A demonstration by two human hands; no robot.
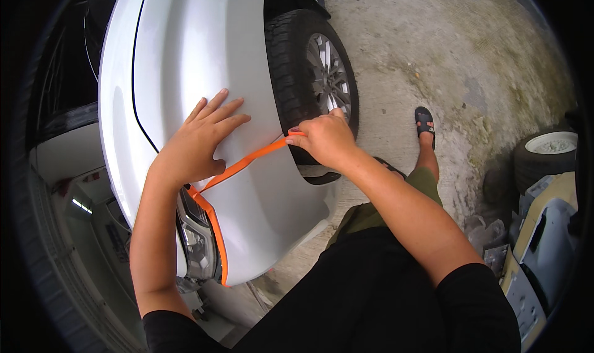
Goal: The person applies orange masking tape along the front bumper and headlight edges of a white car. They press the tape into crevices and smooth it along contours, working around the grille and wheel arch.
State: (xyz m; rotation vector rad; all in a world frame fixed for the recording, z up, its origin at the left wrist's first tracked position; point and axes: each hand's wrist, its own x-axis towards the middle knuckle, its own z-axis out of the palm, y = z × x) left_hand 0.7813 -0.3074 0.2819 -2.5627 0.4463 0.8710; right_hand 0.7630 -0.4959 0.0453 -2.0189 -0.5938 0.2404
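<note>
A strip of orange masking tape [249,158] runs along the seam between the silver-white car fender [204,62] and the bumper [272,198]. A second orange piece [216,241] follows the edge beside the headlight [198,245]. My right hand [325,139] is closed on the tape's far end, close to the wheel arch. Spread flat on the fender, my left hand [195,139] has its fingers apart and its thumb near the tape. Whether a roll sits inside my right hand is mostly hidden.
The front wheel [318,74] with its chunky tyre stands just beyond my right hand. Stained concrete floor [458,50] stretches to the right. A loose tyre [526,161] and several car body panels [544,229] lie at the right edge. My sandalled foot [425,127] is on the floor.
</note>
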